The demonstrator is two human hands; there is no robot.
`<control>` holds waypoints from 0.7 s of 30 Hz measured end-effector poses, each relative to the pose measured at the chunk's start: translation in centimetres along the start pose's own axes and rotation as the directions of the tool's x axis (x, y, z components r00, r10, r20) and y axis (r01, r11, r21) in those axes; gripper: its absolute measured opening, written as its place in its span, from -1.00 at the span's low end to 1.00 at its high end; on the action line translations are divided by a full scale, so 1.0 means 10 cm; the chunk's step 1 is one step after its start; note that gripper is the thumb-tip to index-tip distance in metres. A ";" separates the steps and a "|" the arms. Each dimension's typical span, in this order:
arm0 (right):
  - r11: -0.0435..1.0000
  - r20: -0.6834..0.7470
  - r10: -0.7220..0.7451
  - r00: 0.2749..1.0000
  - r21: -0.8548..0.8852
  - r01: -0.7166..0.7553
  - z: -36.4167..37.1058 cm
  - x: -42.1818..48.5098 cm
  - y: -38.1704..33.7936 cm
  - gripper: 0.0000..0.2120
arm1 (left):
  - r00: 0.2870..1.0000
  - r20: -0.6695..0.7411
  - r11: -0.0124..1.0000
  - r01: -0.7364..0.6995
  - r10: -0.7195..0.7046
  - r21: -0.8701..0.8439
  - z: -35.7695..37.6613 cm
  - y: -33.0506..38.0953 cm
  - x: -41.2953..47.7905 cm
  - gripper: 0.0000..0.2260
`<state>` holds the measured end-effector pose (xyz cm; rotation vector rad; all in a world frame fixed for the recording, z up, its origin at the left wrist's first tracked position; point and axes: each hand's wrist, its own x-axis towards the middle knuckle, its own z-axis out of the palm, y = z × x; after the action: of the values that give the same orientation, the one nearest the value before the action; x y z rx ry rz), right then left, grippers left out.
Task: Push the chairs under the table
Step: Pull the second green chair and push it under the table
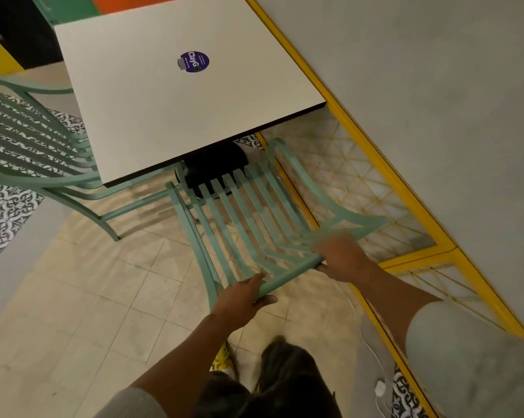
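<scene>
Nearest the camera, two bare forearms are seen reaching forward over a pale tiled floor (88, 297), with a white cable and plug (380, 387) lying on the floor to the near right. The top rail of a mint-green slatted chair (245, 212) is held by both hands: the left hand (242, 297) is closed around the rail near its left corner, thumb below and fingers over the top, and the right hand (342, 260), somewhat blurred, is wrapped around the rail further right. The grip of each hand is thus pinched on the chair back. The chair's seat is pointed toward the desk (176, 95), its front edge lying just under the desk's near edge, by the black pedestal base (215, 167). A round purple sticker (193, 61) is seen on the white desk top. A second green chair (37, 146) is placed at the desk's left side. A yellow-framed partition (360, 146) is seen along the right.
</scene>
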<state>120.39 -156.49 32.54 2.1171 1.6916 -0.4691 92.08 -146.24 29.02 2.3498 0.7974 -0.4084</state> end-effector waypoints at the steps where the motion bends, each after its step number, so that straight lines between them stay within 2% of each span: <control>1: 1.000 0.013 -0.013 1.000 0.004 0.013 -0.01 0.02 0.02 -0.55 | 0.999 -0.002 0.999 0.046 -0.046 0.006 0.02 -0.01 0.01 -0.21; 3: 0.999 0.021 -0.044 0.999 0.026 0.044 -0.01 0.07 0.08 -0.52 | 0.995 -0.020 0.994 0.100 -0.099 0.035 0.04 0.00 0.02 -0.05; 5: 0.995 0.021 -0.084 0.996 0.055 0.082 0.01 0.13 0.17 -0.45 | 0.992 -0.050 0.992 0.114 -0.111 0.062 0.08 0.02 0.06 -0.04; 9: 0.979 0.001 -0.174 0.985 0.106 0.173 0.04 0.21 0.36 -0.06 | 0.985 -0.110 0.986 0.142 -0.131 0.091 0.17 0.07 0.14 -0.10; 11: 0.971 -0.005 -0.198 0.980 0.134 0.197 0.06 0.22 0.45 0.08 | 0.982 -0.123 0.983 0.157 -0.146 0.090 0.20 0.12 0.17 -0.09; 17: 0.966 -0.096 -0.223 0.970 0.109 0.233 0.16 0.19 0.84 0.08 | 0.975 -0.169 0.978 0.167 -0.145 0.122 0.25 0.51 0.33 -0.11; 21: 0.967 -0.097 -0.221 0.970 0.103 0.231 0.19 0.12 1.00 0.11 | 0.974 -0.190 0.978 0.154 -0.126 0.143 0.25 0.70 0.40 -0.10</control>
<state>130.37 -158.36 31.25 2.0556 2.0124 -0.5607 99.35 -150.49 28.46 2.5119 1.0560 -0.3314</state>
